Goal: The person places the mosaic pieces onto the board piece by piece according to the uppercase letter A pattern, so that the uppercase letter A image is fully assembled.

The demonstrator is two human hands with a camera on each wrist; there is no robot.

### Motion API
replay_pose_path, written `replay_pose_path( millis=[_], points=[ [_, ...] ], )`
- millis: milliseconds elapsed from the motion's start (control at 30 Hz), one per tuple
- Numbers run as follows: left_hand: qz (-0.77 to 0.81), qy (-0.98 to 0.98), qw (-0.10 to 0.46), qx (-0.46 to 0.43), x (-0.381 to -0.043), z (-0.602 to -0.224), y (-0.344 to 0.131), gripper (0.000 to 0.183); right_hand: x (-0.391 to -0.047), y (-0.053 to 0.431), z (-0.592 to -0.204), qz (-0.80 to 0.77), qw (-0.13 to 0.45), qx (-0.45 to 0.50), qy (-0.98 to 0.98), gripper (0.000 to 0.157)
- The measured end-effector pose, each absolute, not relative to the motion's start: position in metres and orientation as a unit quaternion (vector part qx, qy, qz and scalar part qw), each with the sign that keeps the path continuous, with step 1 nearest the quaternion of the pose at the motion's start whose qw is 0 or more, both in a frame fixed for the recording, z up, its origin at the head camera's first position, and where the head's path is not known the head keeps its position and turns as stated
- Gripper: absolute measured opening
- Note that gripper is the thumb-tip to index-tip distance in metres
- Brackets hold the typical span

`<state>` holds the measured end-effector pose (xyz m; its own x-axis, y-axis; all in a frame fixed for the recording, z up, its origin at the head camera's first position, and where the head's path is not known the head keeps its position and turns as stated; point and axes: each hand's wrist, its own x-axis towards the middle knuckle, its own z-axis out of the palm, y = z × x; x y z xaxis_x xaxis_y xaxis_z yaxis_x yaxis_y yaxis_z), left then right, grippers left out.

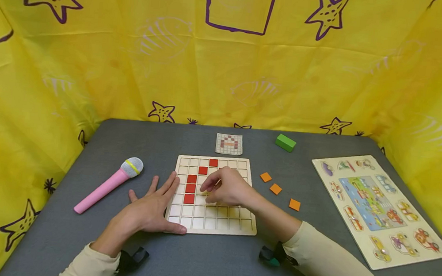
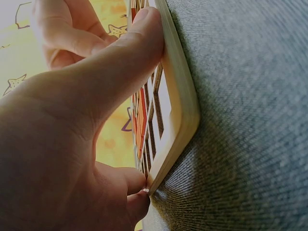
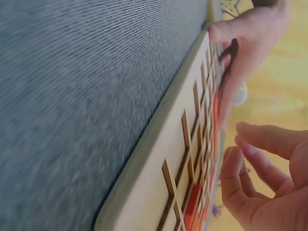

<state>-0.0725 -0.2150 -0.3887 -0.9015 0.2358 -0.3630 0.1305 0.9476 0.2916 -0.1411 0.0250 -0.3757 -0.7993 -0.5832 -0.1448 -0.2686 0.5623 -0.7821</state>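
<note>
A wooden grid board (image 1: 212, 232) lies on the table, with several red square tiles (image 1: 190, 188) in its left columns and one at the top. My left hand (image 1: 150, 209) spreads along the board's left side, its fingers straight and its thumb on the front edge. Over the middle of the grid hovers my right hand (image 1: 232, 188), fingers bent. In the right wrist view its thumb and fingertips (image 3: 246, 129) stand apart, and no tile shows between them. This hand hides part of the grid in the head view. More red tiles (image 3: 192, 204) appear low in the right wrist view.
Loose orange tiles (image 1: 275, 188) lie right of the board. Behind it are a small pattern card (image 1: 229, 144) and a green block (image 1: 286, 143). A pink toy microphone (image 1: 101, 191) lies to the left, a picture puzzle board (image 1: 377, 259) to the right.
</note>
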Motion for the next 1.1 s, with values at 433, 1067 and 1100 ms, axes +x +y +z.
replay_pose_path(
  millis=[433, 1067, 1100],
  points=[
    [0.129, 0.967, 0.201, 0.094, -0.070, -0.388, -0.215, 0.144, -0.138, 0.068, -0.373, -0.411, 0.197, -0.212, 0.865, 0.018],
    [0.134, 0.965, 0.202, 0.098, -0.071, -0.388, -0.216, 0.143, -0.129, 0.107, -0.390, -0.437, 0.213, -0.189, 0.853, 0.018],
    [0.134, 0.965, 0.202, 0.099, -0.071, -0.388, -0.216, 0.143, -0.129, 0.106, -0.391, -0.439, 0.214, -0.188, 0.852, 0.019]
  ],
)
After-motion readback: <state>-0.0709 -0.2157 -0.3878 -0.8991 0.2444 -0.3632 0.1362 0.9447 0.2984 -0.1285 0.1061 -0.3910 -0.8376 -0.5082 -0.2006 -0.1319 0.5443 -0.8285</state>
